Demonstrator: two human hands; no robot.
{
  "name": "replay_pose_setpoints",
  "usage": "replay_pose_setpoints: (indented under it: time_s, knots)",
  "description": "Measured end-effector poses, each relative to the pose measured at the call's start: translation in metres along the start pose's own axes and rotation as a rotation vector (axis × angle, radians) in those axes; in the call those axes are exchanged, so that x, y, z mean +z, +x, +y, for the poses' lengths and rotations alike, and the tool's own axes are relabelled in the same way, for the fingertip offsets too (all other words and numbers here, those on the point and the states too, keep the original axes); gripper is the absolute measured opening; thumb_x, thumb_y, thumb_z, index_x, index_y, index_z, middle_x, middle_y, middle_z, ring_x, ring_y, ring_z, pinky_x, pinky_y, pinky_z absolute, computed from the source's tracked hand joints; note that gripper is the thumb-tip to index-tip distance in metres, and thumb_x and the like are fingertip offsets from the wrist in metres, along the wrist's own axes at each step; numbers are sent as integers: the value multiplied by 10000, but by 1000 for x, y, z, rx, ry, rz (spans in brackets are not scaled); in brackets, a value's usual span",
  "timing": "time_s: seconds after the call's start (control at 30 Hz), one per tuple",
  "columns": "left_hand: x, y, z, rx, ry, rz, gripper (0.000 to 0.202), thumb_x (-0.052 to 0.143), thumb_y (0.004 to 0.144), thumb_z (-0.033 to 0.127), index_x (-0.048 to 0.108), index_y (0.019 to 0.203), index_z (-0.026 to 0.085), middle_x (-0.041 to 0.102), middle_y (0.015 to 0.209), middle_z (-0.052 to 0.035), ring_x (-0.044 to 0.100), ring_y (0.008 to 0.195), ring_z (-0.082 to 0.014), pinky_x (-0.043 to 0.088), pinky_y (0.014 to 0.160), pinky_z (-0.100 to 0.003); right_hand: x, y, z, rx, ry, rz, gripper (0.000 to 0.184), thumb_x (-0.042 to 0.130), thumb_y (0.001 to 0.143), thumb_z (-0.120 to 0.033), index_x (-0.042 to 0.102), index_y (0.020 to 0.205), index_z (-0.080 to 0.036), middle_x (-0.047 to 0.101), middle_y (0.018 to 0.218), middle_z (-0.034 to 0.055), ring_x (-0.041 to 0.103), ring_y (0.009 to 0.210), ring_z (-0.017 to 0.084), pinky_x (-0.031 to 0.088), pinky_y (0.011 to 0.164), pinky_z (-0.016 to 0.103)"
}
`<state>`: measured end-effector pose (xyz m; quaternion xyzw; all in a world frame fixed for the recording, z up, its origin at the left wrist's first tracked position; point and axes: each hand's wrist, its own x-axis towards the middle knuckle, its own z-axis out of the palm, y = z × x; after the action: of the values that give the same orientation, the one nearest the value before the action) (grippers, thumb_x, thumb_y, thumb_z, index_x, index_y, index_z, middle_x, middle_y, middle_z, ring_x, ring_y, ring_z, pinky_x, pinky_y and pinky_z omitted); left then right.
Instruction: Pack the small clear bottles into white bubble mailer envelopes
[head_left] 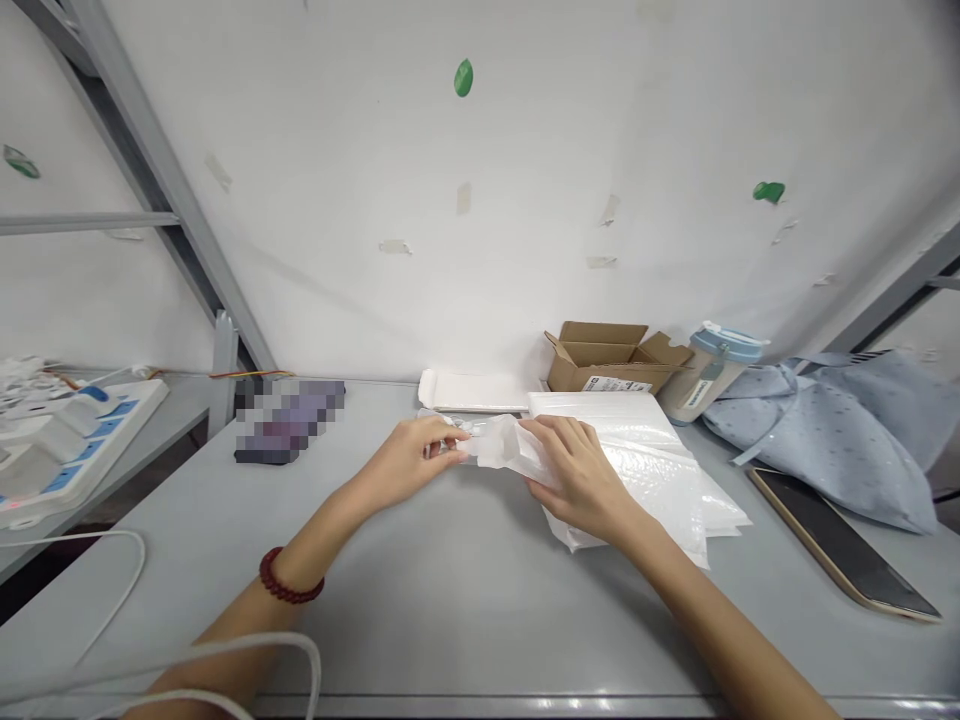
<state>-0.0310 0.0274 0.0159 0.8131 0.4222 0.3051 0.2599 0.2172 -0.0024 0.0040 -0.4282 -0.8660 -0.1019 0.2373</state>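
Note:
A small white box (531, 452), its end flaps folded out, is held over the grey table. My right hand (576, 472) wraps round its right side, thumb below and fingers on top. My left hand (411, 460) has thumb and fingers pinched at the box's left end, where a white flap and something clear and shiny meet. Which of these the left fingertips grip cannot be made out. Clear plastic packaging (472, 424) lies just behind the fingers. Under and beside my right hand is a pile of white bubble mailers (649, 455).
Along the wall stand a flat white box (480, 391), an open cardboard box (600, 360) and a blue-lidded cup (712, 370). At right lie a blue fabric bag (832, 430) and a phone (844, 540). At left are a blurred dark item (289, 425), a power strip (90, 440) and white cables (247, 640).

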Motion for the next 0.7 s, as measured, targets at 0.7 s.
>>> replay_pose_setpoints:
  time_s: [0.7]
  knots:
    - [46, -9, 16, 182, -133, 13, 283, 421, 826, 124, 638, 654, 186, 648, 674, 13, 575, 665, -122, 428, 635, -221, 2, -1, -14, -113, 72, -55, 551, 525, 722, -139, 382, 1253, -183, 509, 1133, 115, 457, 1018, 253, 376, 847, 401]
